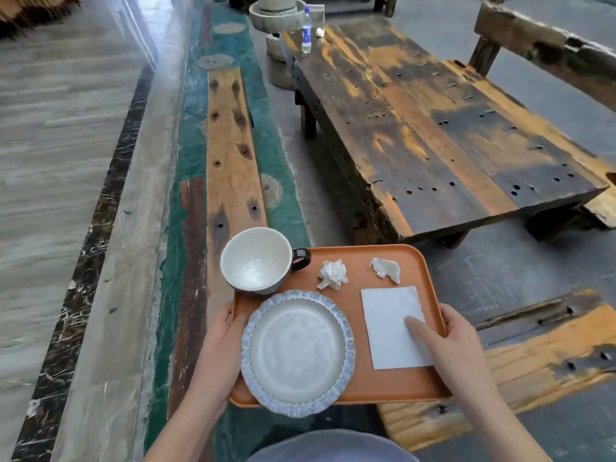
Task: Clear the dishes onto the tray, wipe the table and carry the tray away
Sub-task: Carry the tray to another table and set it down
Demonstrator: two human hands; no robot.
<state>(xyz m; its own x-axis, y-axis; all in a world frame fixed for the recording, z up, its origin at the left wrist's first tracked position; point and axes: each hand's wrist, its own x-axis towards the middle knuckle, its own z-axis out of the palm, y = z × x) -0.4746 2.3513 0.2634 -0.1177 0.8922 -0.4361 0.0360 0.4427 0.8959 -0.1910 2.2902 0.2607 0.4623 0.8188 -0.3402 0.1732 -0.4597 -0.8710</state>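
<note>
setting: a hall with pale stone floor on the left, a green painted strip with wooden planks down the middle, grey floor on the right.
counter: a long, worn wooden slab, dark with orange patches and small holes; a water bottle stands at its far end, the rest of the top shows no dishes.
tray: orange plastic with rounded corners and a low rim, held in the air in front of the person, near the counter's close end.
load: a white cup with a dark handle at the far left corner, overhanging the rim; a blue-rimmed plate at the near left, jutting past the near edge; two crumpled tissues on the far side; a flat napkin on the right.
left hand: closed around the left edge, thumb on top beside the plate, other fingers hidden below.
right hand: closed around the right edge, thumb pressing the napkin down.
handling: the tray looks light, stiff and smooth, so the ceramic could slide; cup and plate seem heavy and breakable and weight the left side; paper is liable to blow off.
hold: probably best at both side edges, kept level, left hand bearing more.
</note>
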